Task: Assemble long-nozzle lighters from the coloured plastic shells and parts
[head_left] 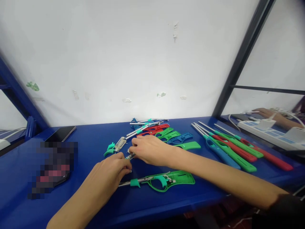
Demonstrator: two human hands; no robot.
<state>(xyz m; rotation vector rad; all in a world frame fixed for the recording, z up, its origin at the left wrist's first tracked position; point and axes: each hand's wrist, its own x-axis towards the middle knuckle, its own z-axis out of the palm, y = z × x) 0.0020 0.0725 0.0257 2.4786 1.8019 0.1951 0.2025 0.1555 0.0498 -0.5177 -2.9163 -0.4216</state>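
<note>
My left hand (113,170) and my right hand (149,149) meet above the blue table, fingers closed on a small clear lighter tank (130,156) that they hold between them. Most of it is hidden by my fingers. Just in front of them lies an open green lighter shell (183,178) with a teal trigger (163,180) and a metal rod in it. Behind my left hand are another clear lighter tank (120,144) and a loose teal trigger (110,149). Beyond my right hand, red, green and blue shell halves (182,138) lie in a loose pile with metal rods.
Several closed long-neck lighters (231,154) lie side by side at the right. A phone (60,133) and a dark blurred-out item (53,171) are at the left. Past the right frame post (235,63), a power strip (264,130) and another person's hand (269,114) show.
</note>
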